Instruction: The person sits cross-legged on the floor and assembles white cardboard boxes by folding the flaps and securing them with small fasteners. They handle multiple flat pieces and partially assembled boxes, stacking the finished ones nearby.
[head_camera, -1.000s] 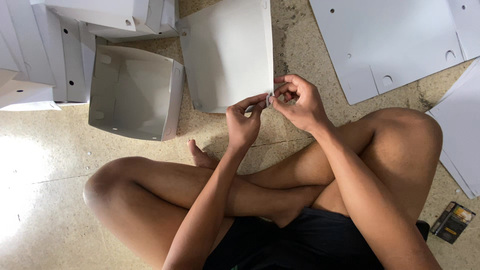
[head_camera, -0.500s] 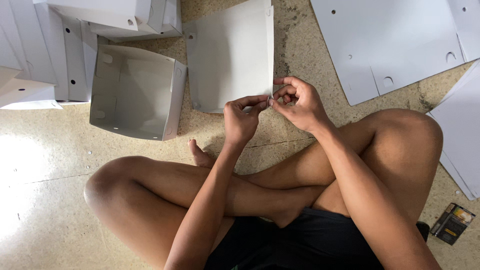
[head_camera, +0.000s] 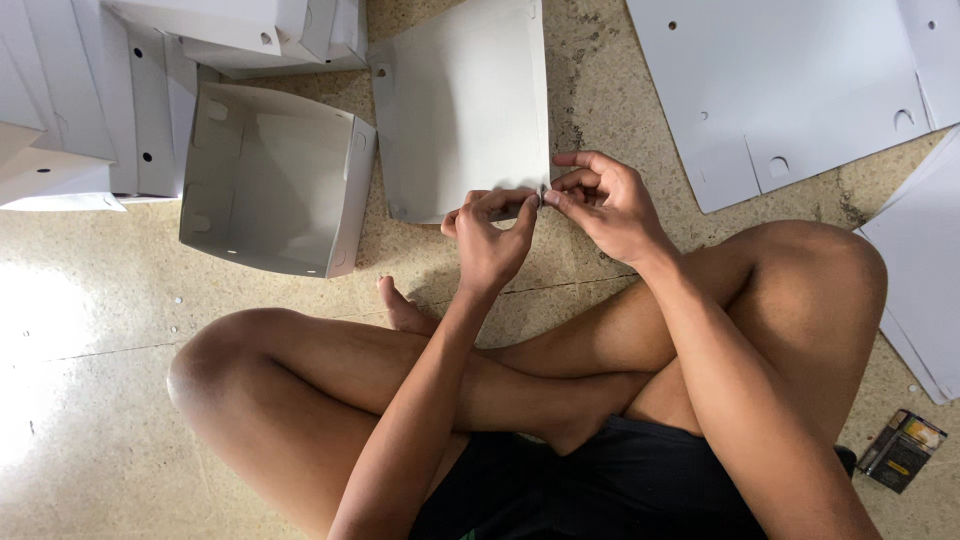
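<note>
Tiny part (head_camera: 543, 195) betw. both hands' fingertips (pinched)

A home-style floor workspace; speckled tile floor (head_camera: 120, 330) strewn with flat white panels (head_camera: 790, 90) and a folded box (head_camera: 270, 180).

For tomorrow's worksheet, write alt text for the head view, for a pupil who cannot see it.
A person sitting cross-legged on a speckled floor pinches a tiny object, too small to identify, between the left hand and right hand. An open white box and flat white panels lie around them.
</note>
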